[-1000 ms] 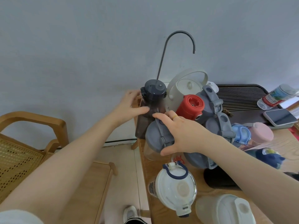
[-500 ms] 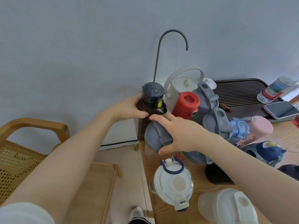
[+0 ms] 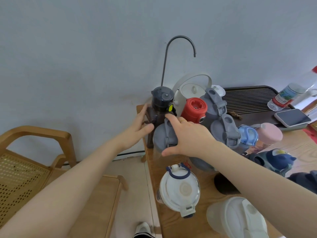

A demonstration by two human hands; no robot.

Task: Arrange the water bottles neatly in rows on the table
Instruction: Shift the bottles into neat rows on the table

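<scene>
Several water bottles crowd the far left corner of the wooden table (image 3: pixel 291 145). A dark brown bottle with a black lid (image 3: pixel 160 107) stands at the table's corner, and my left hand (image 3: pixel 137 129) wraps its left side. Just in front stands a clear bottle with a grey lid (image 3: pixel 163 141); my right hand (image 3: pixel 187 134) lies over that lid, thumb under its near edge. Behind my right hand are a red-lidded bottle (image 3: pixel 193 109) and two more grey-lidded bottles (image 3: pixel 223 129). Nearer me stand a white-lidded bottle with a blue loop (image 3: pixel 180 188) and a frosted white one (image 3: pixel 238 219).
A cream kettle (image 3: pixel 188 90) and a curved black spout (image 3: pixel 180 42) stand behind the bottles. Right of them are blue (image 3: pixel 247 136), pink (image 3: pixel 269 133) and navy (image 3: pixel 276 160) bottles, a dark slatted tray (image 3: pixel 248 100), a phone (image 3: pixel 293 117) and a lying plastic bottle (image 3: pixel 286 97). A wooden chair (image 3: pixel 34 152) stands left.
My left hand slid from the dark bottle's far side to grip its left flank. My right hand stayed on the grey lid, and both bottles sit slightly nearer each other.
</scene>
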